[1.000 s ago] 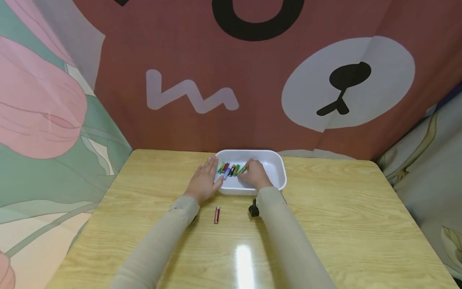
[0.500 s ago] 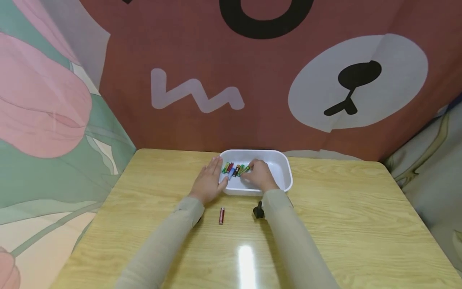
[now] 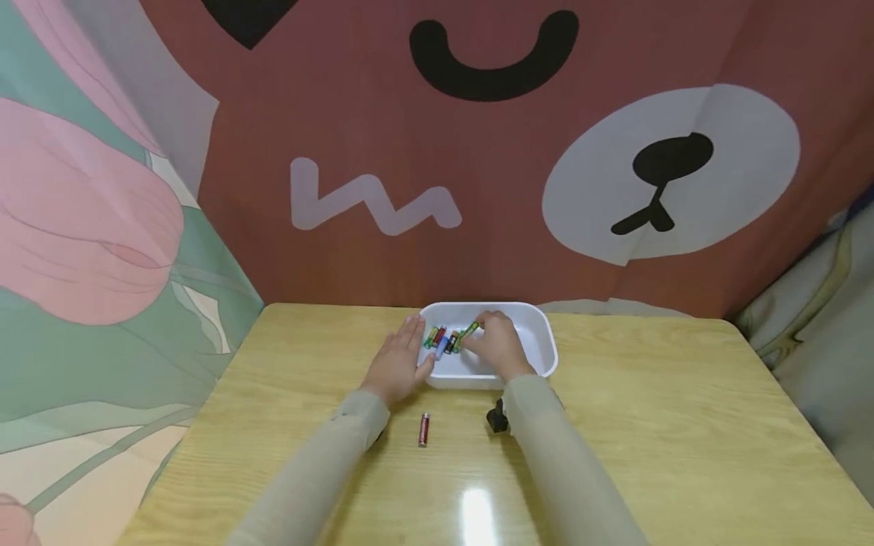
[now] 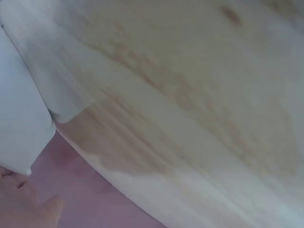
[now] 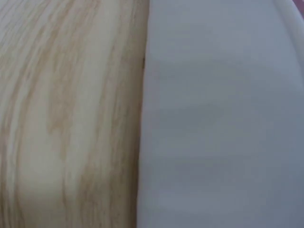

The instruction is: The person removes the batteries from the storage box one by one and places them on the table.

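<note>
A white plastic tray (image 3: 542, 341) stands at the far edge of the table. In its left half several small batteries lie side by side, among them a red battery (image 3: 440, 336), a blue one (image 3: 441, 348) and a black one (image 3: 451, 343). My left hand (image 3: 396, 365) rests at the tray's left rim with its fingers straight; part of it shows in the left wrist view's lower corner. Reaching into the tray, my right hand (image 3: 504, 346) pinches a green battery (image 3: 470, 330), tilted at the right end of the row. The right wrist view shows only the tray's outer wall (image 5: 218, 118) and wood.
A single red battery (image 3: 424, 430) lies on the wooden table (image 3: 649, 425) between the forearms, in front of the tray. By the right cuff a small black device (image 3: 498, 417) is visible. A printed brown curtain (image 3: 382, 265) hangs right behind the table.
The head view has tipped up a little, so everything sits lower. The green battery at my right fingertips is tilted slightly more, its upper end higher. My left hand stays at the tray's rim.
</note>
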### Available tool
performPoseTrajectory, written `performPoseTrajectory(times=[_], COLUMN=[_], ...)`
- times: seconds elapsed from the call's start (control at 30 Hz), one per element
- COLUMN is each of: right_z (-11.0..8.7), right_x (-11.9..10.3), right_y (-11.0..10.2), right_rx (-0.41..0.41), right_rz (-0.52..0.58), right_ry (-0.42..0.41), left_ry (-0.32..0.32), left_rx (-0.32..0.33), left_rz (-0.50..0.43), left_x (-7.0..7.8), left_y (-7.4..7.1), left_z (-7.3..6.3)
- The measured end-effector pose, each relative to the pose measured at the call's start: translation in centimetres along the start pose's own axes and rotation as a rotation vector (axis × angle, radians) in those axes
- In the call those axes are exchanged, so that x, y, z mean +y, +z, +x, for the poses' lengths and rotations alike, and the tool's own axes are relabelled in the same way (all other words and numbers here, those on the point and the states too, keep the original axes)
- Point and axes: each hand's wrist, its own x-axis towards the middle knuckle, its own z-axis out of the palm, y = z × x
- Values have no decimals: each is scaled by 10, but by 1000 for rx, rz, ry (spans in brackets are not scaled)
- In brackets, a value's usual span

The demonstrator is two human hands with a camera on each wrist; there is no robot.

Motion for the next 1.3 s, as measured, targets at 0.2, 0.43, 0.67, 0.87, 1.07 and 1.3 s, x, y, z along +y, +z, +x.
performPoseTrajectory(times=[0.2, 0.43, 0.67, 0.87, 1.07, 1.3], right_z=[-10, -18, -33, -48, -59, -70], right_x=[-1, 0, -1, -6, -13, -22], right_y=[-8, -12, -18, -22, -27, -32], right_rx=[29, 60, 76, 72, 93, 102], right_rz=[9, 44, 93, 124, 119, 108], right_ry=[-38, -102, -129, -155, -199, -233], left_ry=[19, 4, -8, -19, -4, -4], left_rx=[-7, -15, -21, -49, -42, -28], left_rz=[0, 24, 14, 16, 11, 15], left_x=[5, 5, 5, 5, 5, 1], left_y=[0, -3, -4, -5, -4, -1], left_z=[-2, -4, -2, -2, -2, -1])
